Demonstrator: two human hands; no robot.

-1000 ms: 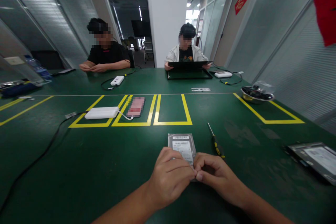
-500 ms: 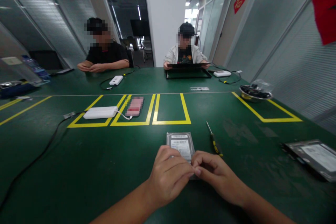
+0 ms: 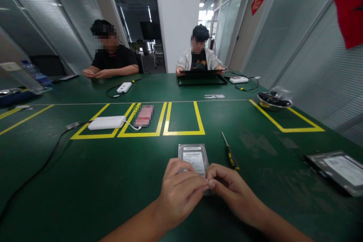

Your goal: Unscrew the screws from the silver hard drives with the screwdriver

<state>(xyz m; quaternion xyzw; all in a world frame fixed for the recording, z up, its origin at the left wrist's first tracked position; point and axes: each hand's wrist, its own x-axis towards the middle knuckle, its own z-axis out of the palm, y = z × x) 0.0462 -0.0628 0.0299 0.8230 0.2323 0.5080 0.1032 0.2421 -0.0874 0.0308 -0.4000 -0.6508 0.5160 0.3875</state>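
Note:
A silver hard drive (image 3: pixel 193 155) with a white label lies on the green table, its near part hidden by my hands. My left hand (image 3: pixel 183 187) is over its lower left side, fingers bent and closed in a pinch. My right hand (image 3: pixel 231 187) meets it at the drive's near right corner, thumb and forefinger pinched together. The fingertips of both hands touch; whatever they hold is too small or hidden to make out. Just right of the drive lies a screwdriver (image 3: pixel 231 153) with a black and yellow handle, its tip pointing away from me.
Another hard drive (image 3: pixel 340 170) lies at the right. Yellow tape outlines (image 3: pixel 184 133) mark the table, with a white power bank (image 3: pixel 106 122) cabled to a phone (image 3: pixel 145 115). A bowl (image 3: pixel 275 104) stands back right. Two people sit opposite; one holds a black panel (image 3: pixel 202 72).
The view has shifted very slightly. Both hands keep almost the same pinched pose over the hard drive.

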